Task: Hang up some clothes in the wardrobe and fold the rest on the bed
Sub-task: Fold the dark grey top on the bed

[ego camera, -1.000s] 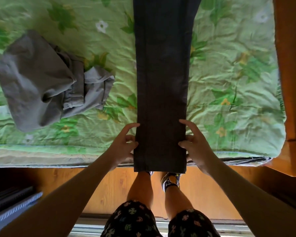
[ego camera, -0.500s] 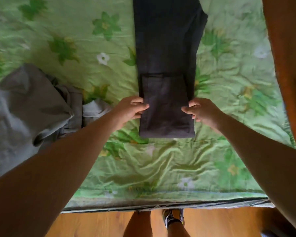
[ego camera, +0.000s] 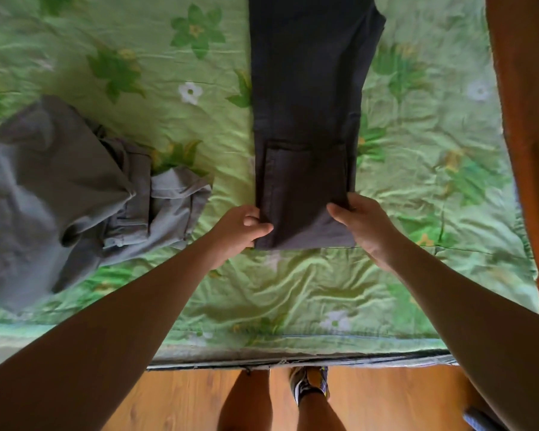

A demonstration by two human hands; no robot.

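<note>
Dark trousers (ego camera: pixel 305 98) lie lengthwise on the bed, running away from me. Their lower leg end is folded back up over them, making a doubled flap (ego camera: pixel 304 188). My left hand (ego camera: pixel 240 228) pinches the left corner of the fold's near edge, thumb on top. My right hand (ego camera: pixel 361 222) grips the right corner the same way. A crumpled grey garment (ego camera: pixel 59 194) lies to the left, apart from both hands.
The bed carries a green flowered cover (ego camera: pixel 324 293), its near edge just above the wooden floor (ego camera: pixel 184 399). A wooden bed frame or board (ego camera: pixel 523 119) runs along the right side. My legs and a shoe (ego camera: pixel 311 384) stand below the bed edge.
The trouser leg end that hung over the bed edge has been folded up onto the trousers. Both hands moved forward with it, then slid back to the fold's near corners.
</note>
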